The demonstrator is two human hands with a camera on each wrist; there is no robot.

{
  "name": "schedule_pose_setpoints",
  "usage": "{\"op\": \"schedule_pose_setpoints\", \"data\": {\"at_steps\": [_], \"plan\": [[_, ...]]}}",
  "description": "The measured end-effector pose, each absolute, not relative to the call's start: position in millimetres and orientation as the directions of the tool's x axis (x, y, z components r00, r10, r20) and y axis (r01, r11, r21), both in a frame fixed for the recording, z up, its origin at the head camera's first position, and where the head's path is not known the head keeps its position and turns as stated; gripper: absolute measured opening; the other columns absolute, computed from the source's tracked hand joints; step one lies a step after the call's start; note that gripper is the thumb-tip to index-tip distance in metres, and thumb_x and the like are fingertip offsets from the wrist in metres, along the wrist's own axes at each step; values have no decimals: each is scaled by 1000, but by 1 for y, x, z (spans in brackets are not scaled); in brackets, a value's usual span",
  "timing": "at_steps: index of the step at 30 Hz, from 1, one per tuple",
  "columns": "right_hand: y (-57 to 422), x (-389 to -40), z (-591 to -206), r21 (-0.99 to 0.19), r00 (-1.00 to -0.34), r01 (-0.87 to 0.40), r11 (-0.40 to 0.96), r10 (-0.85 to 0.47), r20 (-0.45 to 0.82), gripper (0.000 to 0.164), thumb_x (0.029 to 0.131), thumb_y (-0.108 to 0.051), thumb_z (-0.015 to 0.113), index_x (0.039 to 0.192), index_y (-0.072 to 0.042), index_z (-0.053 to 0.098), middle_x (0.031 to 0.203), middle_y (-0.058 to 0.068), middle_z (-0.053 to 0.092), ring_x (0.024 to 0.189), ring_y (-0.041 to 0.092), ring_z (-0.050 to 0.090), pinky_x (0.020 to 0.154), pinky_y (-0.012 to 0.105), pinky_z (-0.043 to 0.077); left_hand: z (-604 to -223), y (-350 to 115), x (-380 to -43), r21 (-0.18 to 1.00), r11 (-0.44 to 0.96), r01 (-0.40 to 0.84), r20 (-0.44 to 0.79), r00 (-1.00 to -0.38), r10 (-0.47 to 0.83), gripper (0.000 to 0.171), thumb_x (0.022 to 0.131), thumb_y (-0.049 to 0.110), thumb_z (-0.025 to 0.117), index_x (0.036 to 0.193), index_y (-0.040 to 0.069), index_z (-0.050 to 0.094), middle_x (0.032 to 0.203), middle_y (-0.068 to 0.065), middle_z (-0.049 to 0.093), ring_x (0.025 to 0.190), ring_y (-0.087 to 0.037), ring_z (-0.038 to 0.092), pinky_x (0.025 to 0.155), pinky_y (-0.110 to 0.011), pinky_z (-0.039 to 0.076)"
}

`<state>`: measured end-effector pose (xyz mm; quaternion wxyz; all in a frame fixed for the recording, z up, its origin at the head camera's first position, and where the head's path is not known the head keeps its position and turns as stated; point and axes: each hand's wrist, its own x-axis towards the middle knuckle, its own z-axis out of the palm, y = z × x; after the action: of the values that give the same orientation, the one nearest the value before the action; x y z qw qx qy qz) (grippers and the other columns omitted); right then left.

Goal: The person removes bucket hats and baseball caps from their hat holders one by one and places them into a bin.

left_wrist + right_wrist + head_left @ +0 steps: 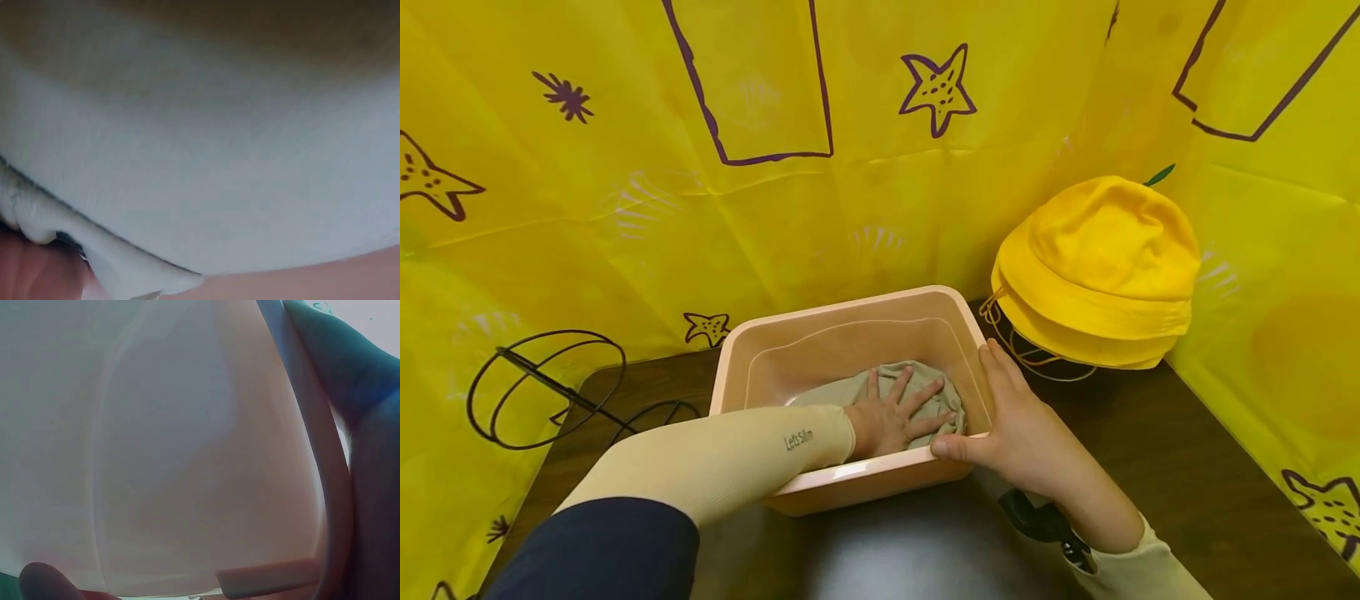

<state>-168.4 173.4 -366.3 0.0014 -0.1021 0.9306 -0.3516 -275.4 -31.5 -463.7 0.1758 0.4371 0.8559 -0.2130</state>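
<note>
Beneath the left grip (fingers spread apart) lay the greenish-grey cloth, lengthwise left to right; the right grip clamped the pink bin.

The head camera looks forward and down into the pink bin, which the right-wrist view shares from up close, while the left-wrist view faces, very near, what seems pale cloth.

The head view is bright and mostly sharp, with a soft white glare at bottom middle on the yellow sheet's far side; the left wrist view is blurred, its pale fabric out of focus; the right wrist view is hazy, the bin washed out, upper right overexposed
</note>
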Motion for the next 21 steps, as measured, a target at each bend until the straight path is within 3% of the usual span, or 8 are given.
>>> {"op": "schedule_pose_setpoints", "data": {"at_steps": [21], "plan": [[173,-168,-367,-657,-979,-195,728,-190,80,129,71,-76,72,159,-2,12,163,18,8,130,48,41,99,63,38,-469,-27,-277,-178,568,804,-515,-568,642,74,93,77,24,150,54,-16,156,5,-37,144,-39,-22,101,-77,-3]]}}
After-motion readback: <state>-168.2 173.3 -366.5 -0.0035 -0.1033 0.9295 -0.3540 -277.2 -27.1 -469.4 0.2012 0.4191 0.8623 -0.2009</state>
